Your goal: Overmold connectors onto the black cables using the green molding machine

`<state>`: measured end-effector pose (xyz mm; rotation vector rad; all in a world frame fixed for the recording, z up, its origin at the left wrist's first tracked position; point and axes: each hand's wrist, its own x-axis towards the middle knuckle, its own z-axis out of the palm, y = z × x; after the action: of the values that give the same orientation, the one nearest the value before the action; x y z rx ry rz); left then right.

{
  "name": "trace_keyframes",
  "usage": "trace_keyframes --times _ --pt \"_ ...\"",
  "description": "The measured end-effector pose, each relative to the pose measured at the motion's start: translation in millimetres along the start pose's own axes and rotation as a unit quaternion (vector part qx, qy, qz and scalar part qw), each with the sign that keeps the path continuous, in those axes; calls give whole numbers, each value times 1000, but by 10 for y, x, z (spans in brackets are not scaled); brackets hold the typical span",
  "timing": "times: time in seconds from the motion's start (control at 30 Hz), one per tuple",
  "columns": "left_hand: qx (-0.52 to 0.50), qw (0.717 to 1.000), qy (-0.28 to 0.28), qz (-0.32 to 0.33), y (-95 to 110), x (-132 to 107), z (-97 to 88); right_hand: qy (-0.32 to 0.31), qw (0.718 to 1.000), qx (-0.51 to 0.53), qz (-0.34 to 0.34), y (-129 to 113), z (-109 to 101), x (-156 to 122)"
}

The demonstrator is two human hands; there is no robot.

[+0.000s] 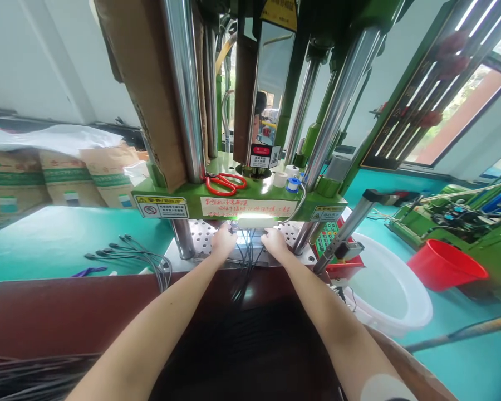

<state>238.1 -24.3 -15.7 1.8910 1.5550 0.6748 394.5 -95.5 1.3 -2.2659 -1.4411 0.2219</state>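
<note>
Under the green press, a bright metal mould (pixel 245 240) lies on the perforated plate (pixel 201 234), lit by a white lamp (pixel 256 221). My left hand (pixel 222 241) is closed at the mould's left end, and my right hand (pixel 274 244) is closed at its right end. Fingertips of both hands are partly hidden. Several thin black cables (pixel 244 267) run out of the mould between my wrists and hang toward me over the dark red table (pixel 108 312).
Red-handled scissors (pixel 226 184) and small spools (pixel 293 185) lie on the press ledge (pixel 250 207). A bundle of cables (pixel 140 256) sits to the left. A green button panel (pixel 327 240), a white tub (pixel 421 303) and a red bucket (pixel 446 266) stand on the right.
</note>
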Motion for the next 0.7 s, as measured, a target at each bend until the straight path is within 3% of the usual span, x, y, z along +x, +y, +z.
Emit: trace_keyframes --times 0.13,0.3,0.53,0.7 --pt "99 994 2 54 -41 -6 -38 2 999 -45 4 -14 52 34" --pt "174 982 1 75 -30 -7 -12 1 996 -91 6 -14 100 106" --pt "209 974 -8 83 -6 -1 -13 -16 993 -118 -26 -151 -18 70" --pt "206 976 -18 72 14 -22 -52 -19 993 -112 -14 -354 34 42"
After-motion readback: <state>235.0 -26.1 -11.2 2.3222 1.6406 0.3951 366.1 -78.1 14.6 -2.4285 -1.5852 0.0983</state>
